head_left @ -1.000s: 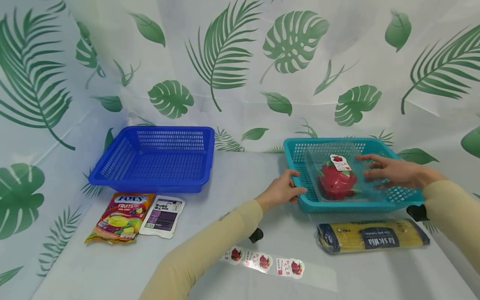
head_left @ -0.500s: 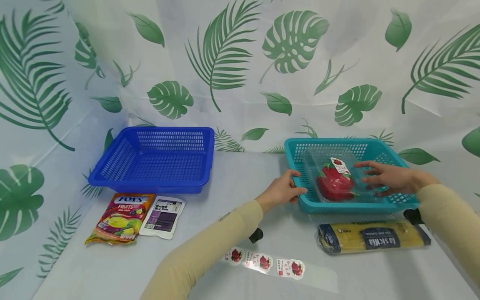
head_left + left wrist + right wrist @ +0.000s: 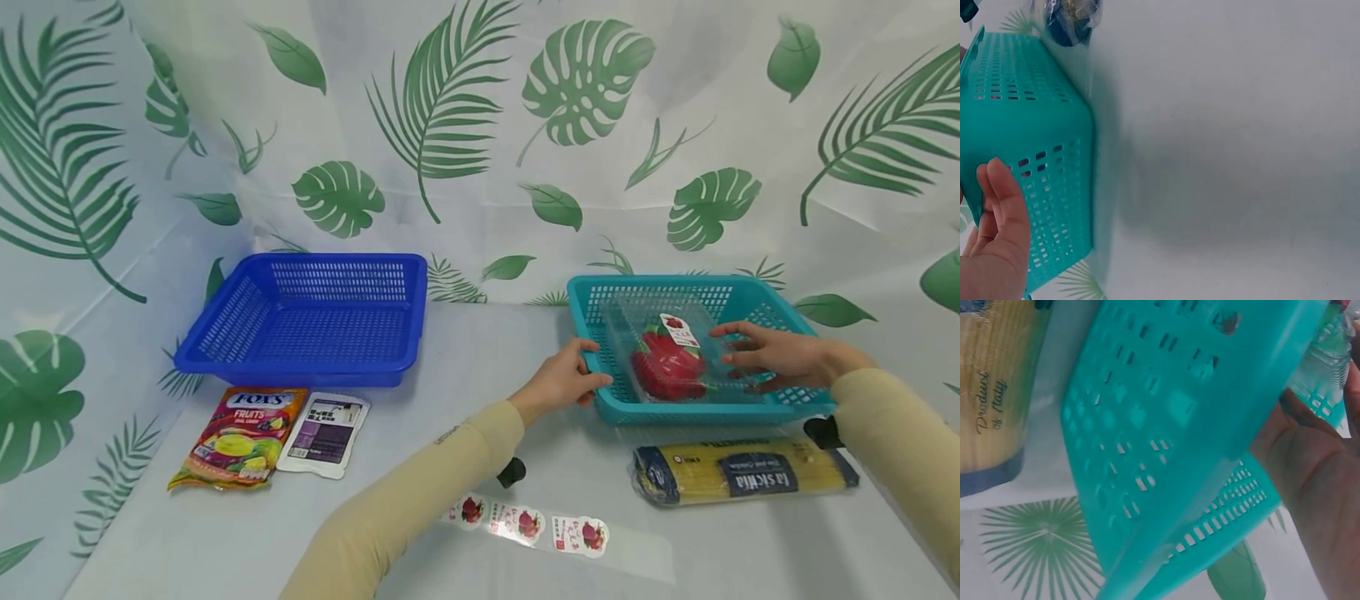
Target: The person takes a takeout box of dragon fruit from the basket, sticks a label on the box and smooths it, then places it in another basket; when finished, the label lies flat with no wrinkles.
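Note:
In the head view, my left hand grips the left rim of the teal basket; the left wrist view shows its fingers along the basket's outside, under the rim. Inside the basket, tilted, lies a clear plastic box holding a red dragon fruit. A white fruit sticker is on the lid. My right hand reaches over the basket's right side, loosely bent fingers spread against the box's right edge. In the right wrist view its wrist passes over the rim, and the fingertips are mostly out of frame.
A spaghetti pack lies in front of the teal basket. Nearer me is a strip of fruit stickers, partly under the left forearm. At left stands a blue basket, with a candy bag and a white-and-purple packet before it.
The box with the dragon fruit has shifted slightly left in the basket, and my right hand has moved left and a little lower with it. My left hand stays on the rim.

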`<state>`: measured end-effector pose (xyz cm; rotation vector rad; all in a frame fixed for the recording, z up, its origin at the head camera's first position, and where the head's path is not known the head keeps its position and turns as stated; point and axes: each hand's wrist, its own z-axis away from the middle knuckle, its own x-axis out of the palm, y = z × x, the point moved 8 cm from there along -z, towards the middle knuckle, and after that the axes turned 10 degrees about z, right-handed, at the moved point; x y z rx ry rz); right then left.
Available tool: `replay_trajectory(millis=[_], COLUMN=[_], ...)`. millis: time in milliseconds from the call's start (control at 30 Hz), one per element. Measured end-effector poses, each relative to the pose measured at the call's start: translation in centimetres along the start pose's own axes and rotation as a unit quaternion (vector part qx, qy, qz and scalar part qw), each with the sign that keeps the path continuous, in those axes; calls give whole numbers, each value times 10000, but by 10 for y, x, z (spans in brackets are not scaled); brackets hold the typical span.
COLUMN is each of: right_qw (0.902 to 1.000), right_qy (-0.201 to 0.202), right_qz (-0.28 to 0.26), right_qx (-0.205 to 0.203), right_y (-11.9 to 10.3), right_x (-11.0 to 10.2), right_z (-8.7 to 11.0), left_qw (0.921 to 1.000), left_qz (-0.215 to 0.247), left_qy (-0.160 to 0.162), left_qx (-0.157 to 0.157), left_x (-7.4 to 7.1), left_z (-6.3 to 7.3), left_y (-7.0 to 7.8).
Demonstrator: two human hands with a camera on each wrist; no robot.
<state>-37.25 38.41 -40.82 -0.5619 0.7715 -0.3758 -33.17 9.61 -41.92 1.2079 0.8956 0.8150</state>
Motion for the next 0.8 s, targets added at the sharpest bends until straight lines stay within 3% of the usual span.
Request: replay_trajectory(millis=[333, 500, 633, 800], right_qw=[9999, 9998, 9990, 9937], right_qy=[-13, -12, 135, 597], right_qz=[17, 62, 351, 889], right_qx=[-152, -175, -248, -315], right_y=[2, 1, 0, -9], right_x=[-2, -3, -8, -14], right_z=[-1, -2, -1, 3], left_qw=[10000, 9999, 9996, 9977], left_qz=[41, -106, -192, -626], left_qy=[73, -115, -162, 142], left_qx=[8, 51, 131, 205], left_x=[-3, -10, -29, -67], left_z=[-1, 0, 1, 5], left_y=[-1, -2, 0, 3])
